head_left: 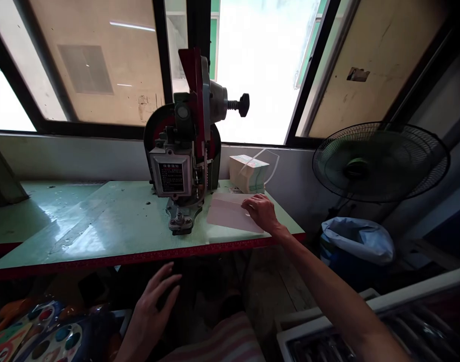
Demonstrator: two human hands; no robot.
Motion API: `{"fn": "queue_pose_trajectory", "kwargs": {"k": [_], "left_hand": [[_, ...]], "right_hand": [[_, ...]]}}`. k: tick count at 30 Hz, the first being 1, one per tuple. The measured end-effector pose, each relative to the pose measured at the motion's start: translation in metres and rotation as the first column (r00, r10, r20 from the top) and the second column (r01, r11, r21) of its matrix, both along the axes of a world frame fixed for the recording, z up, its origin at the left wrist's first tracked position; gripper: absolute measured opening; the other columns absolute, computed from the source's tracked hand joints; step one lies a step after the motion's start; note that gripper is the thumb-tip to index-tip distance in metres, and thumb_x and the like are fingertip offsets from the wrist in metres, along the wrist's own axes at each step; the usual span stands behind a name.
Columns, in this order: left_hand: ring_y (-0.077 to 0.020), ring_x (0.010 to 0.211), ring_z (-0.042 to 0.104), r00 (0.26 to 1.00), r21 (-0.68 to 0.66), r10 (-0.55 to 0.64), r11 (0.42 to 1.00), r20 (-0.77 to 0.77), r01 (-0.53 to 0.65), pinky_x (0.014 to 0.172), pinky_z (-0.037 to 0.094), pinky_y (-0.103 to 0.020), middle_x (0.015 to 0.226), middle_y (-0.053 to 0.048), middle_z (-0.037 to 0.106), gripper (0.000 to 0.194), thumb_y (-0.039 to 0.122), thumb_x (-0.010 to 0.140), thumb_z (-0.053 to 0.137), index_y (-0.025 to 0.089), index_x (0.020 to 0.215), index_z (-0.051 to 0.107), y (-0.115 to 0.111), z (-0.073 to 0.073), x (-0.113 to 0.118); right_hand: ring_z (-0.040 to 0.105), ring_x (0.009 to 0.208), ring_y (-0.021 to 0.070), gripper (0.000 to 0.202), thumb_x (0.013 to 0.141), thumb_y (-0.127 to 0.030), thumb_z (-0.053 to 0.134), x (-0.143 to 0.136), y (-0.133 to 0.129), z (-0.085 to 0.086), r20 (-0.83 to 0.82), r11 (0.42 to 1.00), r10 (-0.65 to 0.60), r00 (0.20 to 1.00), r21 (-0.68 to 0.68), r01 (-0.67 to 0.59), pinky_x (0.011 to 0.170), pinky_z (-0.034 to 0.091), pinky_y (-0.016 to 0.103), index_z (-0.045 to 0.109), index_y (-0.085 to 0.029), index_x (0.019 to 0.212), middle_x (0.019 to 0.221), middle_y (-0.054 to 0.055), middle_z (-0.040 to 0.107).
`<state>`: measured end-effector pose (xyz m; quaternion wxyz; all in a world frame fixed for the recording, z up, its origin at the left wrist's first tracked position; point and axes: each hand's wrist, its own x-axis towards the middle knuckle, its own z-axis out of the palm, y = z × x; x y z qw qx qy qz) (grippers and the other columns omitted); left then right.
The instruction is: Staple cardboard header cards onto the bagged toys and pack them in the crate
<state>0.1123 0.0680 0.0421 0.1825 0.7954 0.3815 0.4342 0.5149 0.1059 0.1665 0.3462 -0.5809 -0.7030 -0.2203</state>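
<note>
My right hand is over a pale sheet of card lying on the green table, its fingers curled together at the sheet's right part. Below the table's front edge, my left hand hangs in the air with fingers apart and nothing in it. A bench-top press machine with a dark wheel and a metal lower arm stands to the left of the card. Just behind the sheet sits a stack of printed cards, with a loose white strap rising from it.
The green tabletop has a red front edge. A black fan and a lined bin stand at right. A crate is at lower right. Plastic-wrapped colourful toys lie at lower left. Windows are behind the table.
</note>
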Motion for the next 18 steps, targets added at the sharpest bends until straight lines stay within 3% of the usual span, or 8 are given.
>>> {"fn": "queue_pose_trajectory", "kwargs": {"k": [4,7,11,13,15,16,17,18], "left_hand": [[-0.0289,0.139,0.052,0.991,-0.018,-0.108,0.994,0.081,0.110,0.113,0.048,-0.044,0.158,-0.005,0.046,0.028,0.040,0.097,0.061,0.030,0.119,0.075,0.007,0.047,0.040],[-0.0265,0.130,0.060,0.960,-0.103,-0.259,0.957,0.107,0.270,0.102,0.055,-0.035,0.155,-0.007,0.049,0.028,0.038,0.098,0.059,0.027,0.116,0.076,0.010,0.070,0.067],[-0.0239,0.109,0.070,0.893,-0.207,-0.444,0.869,0.081,0.450,0.090,0.058,-0.030,0.119,-0.008,0.074,0.027,0.031,0.095,0.054,0.023,0.103,0.079,0.009,0.067,0.091],[-0.0237,0.103,0.072,0.885,-0.243,-0.459,0.852,0.078,0.463,0.085,0.058,-0.028,0.112,-0.007,0.077,0.029,0.030,0.093,0.053,0.023,0.100,0.080,0.007,0.056,0.095],[-0.0244,0.102,0.073,0.896,-0.278,-0.438,0.854,0.071,0.440,0.083,0.059,-0.028,0.114,-0.007,0.077,0.030,0.033,0.090,0.055,0.022,0.100,0.081,0.005,0.045,0.095],[-0.0248,0.102,0.073,0.900,-0.293,-0.431,0.854,0.064,0.429,0.084,0.059,-0.027,0.114,-0.007,0.077,0.030,0.035,0.089,0.056,0.022,0.099,0.081,0.006,0.039,0.094],[-0.0251,0.102,0.073,0.902,-0.307,-0.428,0.852,0.057,0.424,0.084,0.058,-0.027,0.114,-0.007,0.078,0.030,0.036,0.088,0.056,0.022,0.099,0.081,0.007,0.034,0.094],[-0.0251,0.102,0.073,0.902,-0.319,-0.429,0.849,0.051,0.421,0.083,0.058,-0.027,0.113,-0.007,0.078,0.030,0.037,0.088,0.057,0.022,0.098,0.081,0.008,0.029,0.093]], "right_hand": [[0.065,0.084,0.0195,0.014,0.097,-0.024,0.067,-0.018,-0.047,0.010,-0.121,0.980,0.151,0.981,-0.110,-0.165,0.086,0.046,0.032,0.077,-0.024,0.088,0.087,0.002,0.077],[0.067,0.087,0.0198,0.014,0.098,-0.028,0.066,-0.036,-0.081,0.005,-0.207,0.939,0.251,0.945,-0.186,-0.290,0.087,0.048,0.033,0.078,-0.023,0.091,0.088,0.004,0.078],[0.069,0.087,0.0191,0.018,0.098,-0.036,0.066,-0.032,-0.126,-0.012,-0.359,0.904,0.260,0.897,-0.238,-0.357,0.084,0.051,0.030,0.078,-0.024,0.092,0.090,0.003,0.078],[0.070,0.089,0.0192,0.022,0.097,-0.041,0.065,-0.009,-0.158,-0.026,-0.405,0.929,0.110,0.907,-0.282,-0.239,0.082,0.051,0.028,0.078,-0.023,0.094,0.095,0.004,0.079],[0.070,0.086,0.0200,0.030,0.097,-0.046,0.062,0.025,-0.201,-0.044,-0.383,0.912,-0.164,0.909,-0.411,-0.009,0.077,0.049,0.027,0.078,-0.021,0.092,0.094,0.006,0.078],[0.069,0.081,0.0201,0.034,0.097,-0.047,0.061,0.041,-0.226,-0.056,-0.316,0.845,-0.326,0.891,-0.520,0.125,0.074,0.048,0.027,0.077,-0.019,0.085,0.087,0.006,0.077],[0.068,0.078,0.0207,0.038,0.097,-0.047,0.058,0.056,-0.252,-0.068,-0.203,0.717,-0.458,0.866,-0.660,0.225,0.072,0.047,0.028,0.077,-0.018,0.081,0.082,0.006,0.076],[0.068,0.078,0.0213,0.036,0.097,-0.044,0.057,0.068,-0.278,-0.082,-0.077,0.547,-0.526,0.847,-0.794,0.267,0.072,0.046,0.027,0.078,-0.018,0.081,0.081,0.006,0.076]]}}
